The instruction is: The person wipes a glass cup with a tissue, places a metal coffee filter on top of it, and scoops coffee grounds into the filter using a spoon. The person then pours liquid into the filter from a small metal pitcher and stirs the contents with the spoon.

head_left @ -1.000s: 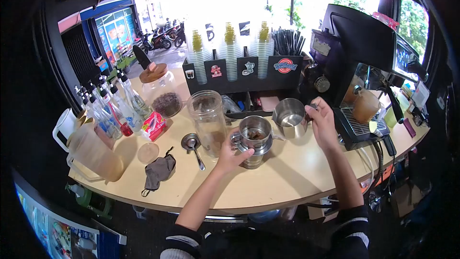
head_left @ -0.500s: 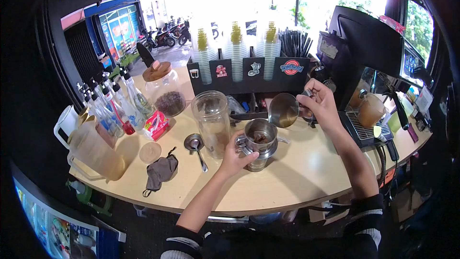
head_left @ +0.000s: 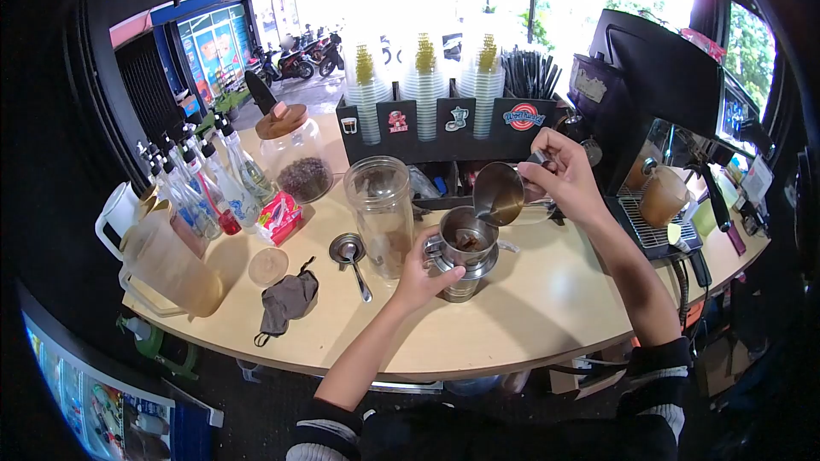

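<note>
My left hand (head_left: pixel 418 278) is closed around the side of a metal coffee dripper (head_left: pixel 475 256), its thumb on the wide brim. The dripper sits on a small cup (head_left: pixel 462 292), and something brown shows inside it. With its fingers wrapped round the handle, my right hand (head_left: pixel 564 175) holds a metal pitcher (head_left: pixel 498 194) tilted over the dripper's right rim. Any stream from the pitcher is too small to make out. A tall clear jar (head_left: pixel 381 230) stands just left of the dripper. Further left, a spoon (head_left: pixel 362 283) rests across a small metal dish (head_left: pixel 338 244).
Syrup bottles (head_left: pixel 201 188), a red packet (head_left: pixel 279 218), a plastic jug (head_left: pixel 171 265) and a dark cloth mask (head_left: pixel 287 300) occupy the left side. Behind stand a jar of beans (head_left: pixel 305 179) and a black cup holder (head_left: pixel 427 146). An espresso machine (head_left: pixel 653 77) is at right.
The pitcher has come slightly left and lower and tips further toward the dripper. My left hand keeps its hold on the dripper. The view has shifted a little.
</note>
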Tool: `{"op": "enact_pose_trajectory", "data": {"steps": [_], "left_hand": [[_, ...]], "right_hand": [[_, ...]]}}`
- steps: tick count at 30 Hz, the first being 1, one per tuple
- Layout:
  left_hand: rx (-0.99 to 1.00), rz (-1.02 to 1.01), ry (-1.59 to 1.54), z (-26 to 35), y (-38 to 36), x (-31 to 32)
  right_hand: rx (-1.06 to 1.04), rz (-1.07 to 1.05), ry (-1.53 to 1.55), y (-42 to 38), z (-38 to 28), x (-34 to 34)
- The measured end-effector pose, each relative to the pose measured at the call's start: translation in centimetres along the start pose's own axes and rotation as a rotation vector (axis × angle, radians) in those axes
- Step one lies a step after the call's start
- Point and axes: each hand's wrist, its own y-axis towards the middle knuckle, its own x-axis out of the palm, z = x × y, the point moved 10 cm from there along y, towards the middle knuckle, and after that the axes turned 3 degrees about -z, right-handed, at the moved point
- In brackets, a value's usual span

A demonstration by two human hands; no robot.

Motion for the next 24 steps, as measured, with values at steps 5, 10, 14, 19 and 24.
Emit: {"op": "enact_pose_trajectory", "data": {"steps": [5,10,14,19,24], "left_hand": [[-0.009,-0.002,0.007,0.4,0.0,0.1],[0.016,-0.004,0.006,0.7,0.0,0.2],[0.039,-0.001,0.023,0.8,0.1,0.1],[0.042,-0.001,0.001,0.7,0.1,0.1],[0.025,-0.008,0.001,0.5,0.0,0.1]], "right_hand": [[0.005,-0.005,0.002,0.0,-0.7,0.5],[-0.001,-0.004,-0.047,0.2,-0.5,0.3],[-0.019,-0.001,-0.089,0.3,-0.7,0.4],[-0.029,-0.003,-0.140,0.3,-0.8,0.5],[-0.050,-0.001,-0.213,0.4,-1.2,0.7]]}}
